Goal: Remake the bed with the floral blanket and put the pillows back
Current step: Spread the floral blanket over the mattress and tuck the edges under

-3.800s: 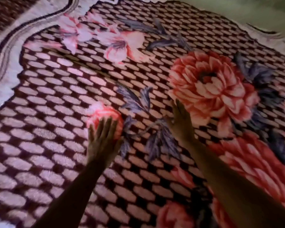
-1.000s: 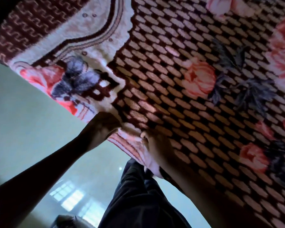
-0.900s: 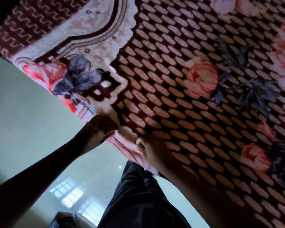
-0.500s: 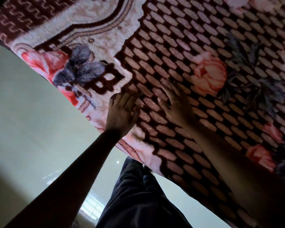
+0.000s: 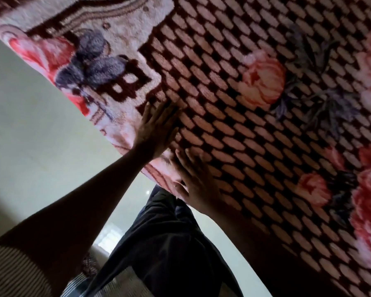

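Note:
The floral blanket (image 5: 255, 116), maroon with a pale brick pattern, pink flowers and a cream border, lies spread over the bed and fills most of the head view. My left hand (image 5: 156, 129) lies flat with straight fingers where the cream border meets the brick pattern. My right hand (image 5: 195, 181) presses flat on the blanket right at the bed's near edge, fingers spread. Neither hand holds anything. No pillows are in view.
The pale glossy floor (image 5: 36, 136) runs along the left of the bed. My legs in dark trousers (image 5: 165, 243) stand against the bed's edge at the bottom middle. The blanket's corner hangs over the edge at upper left.
A second ago both hands gripped the blanket's border at the edge. They let go and now lie flat on top; the right hand has since slid back toward the near edge.

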`<action>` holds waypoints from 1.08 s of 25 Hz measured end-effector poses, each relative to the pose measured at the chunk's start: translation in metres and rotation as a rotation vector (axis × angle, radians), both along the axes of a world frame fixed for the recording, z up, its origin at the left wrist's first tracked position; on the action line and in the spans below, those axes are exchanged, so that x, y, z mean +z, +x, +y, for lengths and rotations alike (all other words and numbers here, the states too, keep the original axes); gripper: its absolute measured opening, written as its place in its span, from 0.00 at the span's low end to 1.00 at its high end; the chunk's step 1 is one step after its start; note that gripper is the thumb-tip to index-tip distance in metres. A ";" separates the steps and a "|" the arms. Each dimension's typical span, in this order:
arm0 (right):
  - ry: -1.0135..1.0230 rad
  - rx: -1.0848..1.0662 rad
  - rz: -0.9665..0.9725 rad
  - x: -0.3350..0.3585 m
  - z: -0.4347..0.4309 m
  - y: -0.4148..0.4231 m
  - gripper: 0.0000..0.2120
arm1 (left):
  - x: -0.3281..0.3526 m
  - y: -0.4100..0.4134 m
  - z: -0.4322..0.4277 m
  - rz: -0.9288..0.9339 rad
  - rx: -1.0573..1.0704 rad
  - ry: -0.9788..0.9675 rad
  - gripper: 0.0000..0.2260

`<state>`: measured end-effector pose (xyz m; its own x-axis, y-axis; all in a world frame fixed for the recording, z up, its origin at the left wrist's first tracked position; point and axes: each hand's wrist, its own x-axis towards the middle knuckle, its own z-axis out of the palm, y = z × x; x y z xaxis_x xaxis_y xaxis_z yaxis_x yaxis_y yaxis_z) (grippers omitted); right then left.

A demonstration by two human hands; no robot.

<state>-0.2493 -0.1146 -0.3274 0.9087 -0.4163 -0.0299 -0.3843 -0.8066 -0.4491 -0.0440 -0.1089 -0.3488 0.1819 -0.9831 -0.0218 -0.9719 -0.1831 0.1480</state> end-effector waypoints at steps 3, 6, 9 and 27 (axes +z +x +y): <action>0.059 -0.159 -0.093 -0.001 -0.035 -0.030 0.28 | 0.023 -0.049 0.011 0.085 0.148 -0.076 0.23; 0.023 -0.526 0.026 -0.011 -0.088 -0.050 0.27 | 0.024 -0.085 0.021 0.068 0.149 -0.032 0.23; -0.134 -0.477 0.154 -0.015 -0.072 -0.047 0.30 | 0.016 -0.080 0.025 0.082 0.127 0.030 0.22; -0.154 -0.114 -0.145 -0.008 -0.183 0.299 0.27 | 0.047 0.123 0.034 1.992 1.564 -0.712 0.32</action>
